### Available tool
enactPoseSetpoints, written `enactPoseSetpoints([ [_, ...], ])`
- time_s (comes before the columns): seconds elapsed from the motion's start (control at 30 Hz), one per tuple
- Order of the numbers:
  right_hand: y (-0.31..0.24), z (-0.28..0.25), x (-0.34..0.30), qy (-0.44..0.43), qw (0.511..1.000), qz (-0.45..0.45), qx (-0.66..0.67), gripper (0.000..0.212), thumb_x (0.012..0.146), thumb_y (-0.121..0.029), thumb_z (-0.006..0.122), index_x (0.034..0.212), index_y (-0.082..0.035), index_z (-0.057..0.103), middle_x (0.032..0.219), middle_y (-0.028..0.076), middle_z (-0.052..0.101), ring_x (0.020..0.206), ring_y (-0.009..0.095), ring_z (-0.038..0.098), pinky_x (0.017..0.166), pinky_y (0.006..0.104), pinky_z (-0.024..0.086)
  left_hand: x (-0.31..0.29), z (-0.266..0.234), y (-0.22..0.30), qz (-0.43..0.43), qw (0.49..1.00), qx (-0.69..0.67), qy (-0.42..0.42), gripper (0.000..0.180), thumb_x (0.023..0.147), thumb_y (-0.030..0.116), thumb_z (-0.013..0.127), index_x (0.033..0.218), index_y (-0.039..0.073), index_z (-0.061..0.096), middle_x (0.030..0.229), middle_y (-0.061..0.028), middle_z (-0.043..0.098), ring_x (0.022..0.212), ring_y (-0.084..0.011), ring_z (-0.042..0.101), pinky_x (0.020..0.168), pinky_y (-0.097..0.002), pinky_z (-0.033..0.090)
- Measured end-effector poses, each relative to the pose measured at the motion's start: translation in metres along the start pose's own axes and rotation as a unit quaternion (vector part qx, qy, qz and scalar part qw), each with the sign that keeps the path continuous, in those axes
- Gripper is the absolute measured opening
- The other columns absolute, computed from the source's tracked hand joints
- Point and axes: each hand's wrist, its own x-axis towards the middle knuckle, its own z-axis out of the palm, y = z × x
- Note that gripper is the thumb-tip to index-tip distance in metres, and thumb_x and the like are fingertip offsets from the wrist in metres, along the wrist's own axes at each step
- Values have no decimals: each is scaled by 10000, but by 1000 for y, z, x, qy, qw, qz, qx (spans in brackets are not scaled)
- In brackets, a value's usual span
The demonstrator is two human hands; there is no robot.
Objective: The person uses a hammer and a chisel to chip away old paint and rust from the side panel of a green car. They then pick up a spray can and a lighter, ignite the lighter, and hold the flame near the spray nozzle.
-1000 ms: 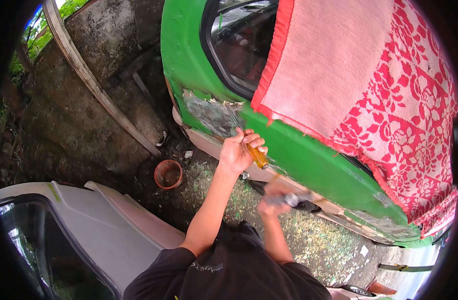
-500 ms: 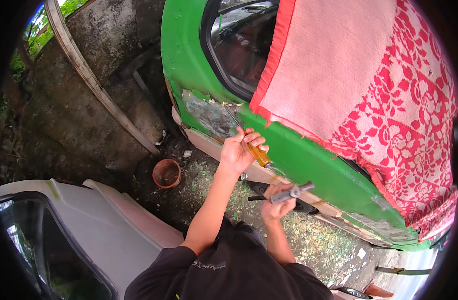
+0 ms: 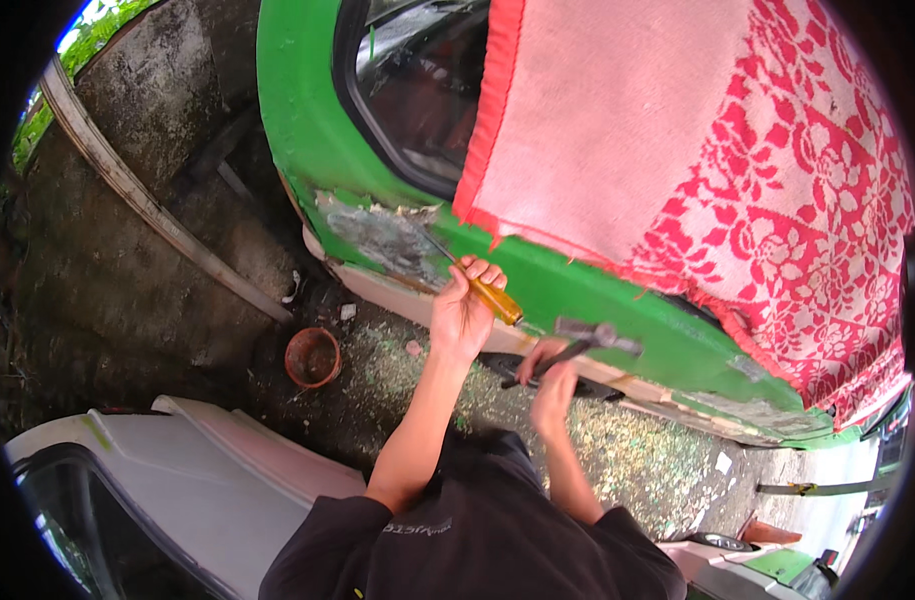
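Observation:
My left hand (image 3: 461, 318) is closed round the amber handle of a screwdriver (image 3: 499, 304). Its thin metal shank slants up and left to a scraped grey patch (image 3: 372, 236) on the side of a green vehicle (image 3: 567, 278); whether the tip touches the metal is too fine to tell. My right hand (image 3: 551, 388) grips the dark handle of a hammer (image 3: 599, 337), slightly blurred. The hammer's head is held to the right of the screwdriver's butt end, with a gap between them.
A pink and red floral blanket (image 3: 617, 130) drapes over the green vehicle, beside its window (image 3: 417, 90). An orange-brown bucket (image 3: 313, 358) stands on ground littered with paint chips. Behind me on the left is a pale grey vehicle (image 3: 207, 480). A long curved strip (image 3: 147, 200) leans at the far left.
The hammer has swung round and farther up, so its head now points right of the screwdriver's butt. My left hand keeps its grip. The whole view has shifted slightly.

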Motion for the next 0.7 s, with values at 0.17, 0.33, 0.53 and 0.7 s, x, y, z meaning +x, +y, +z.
enactPoseSetpoints([
  [0.17,26,-43,-14,33,986,141,81,565,968,-590,415,808,-48,403,620,-19,345,477,65,310,421,225,224,-1,6,-11,3,997,53,62,263,977,350,486,967,88,489,859,-32,486,864,-212,457,863,-437,404],
  [0.33,63,-58,-10,-90,993,11,76,578,990,-560,391,739,-40,417,567,-9,374,462,85,345,416,240,242,2,-1,-5,-26,998,53,21,285,999,384,439,956,108,493,790,-13,456,784,-178,462,805,-410,392],
  [0.53,76,-39,4,-116,990,-32,72,557,977,-531,454,739,-30,412,597,13,387,470,102,336,436,249,261,0,14,-4,-25,999,5,26,251,990,340,469,943,94,495,777,-13,452,755,-167,451,785,-372,376],
  [0.7,70,-25,24,-166,983,-66,-43,428,959,-366,475,686,-39,426,523,28,428,449,131,405,457,264,307,5,28,-2,-11,998,-19,52,220,967,273,524,881,76,480,739,-5,416,710,-165,434,759,-346,366],
])
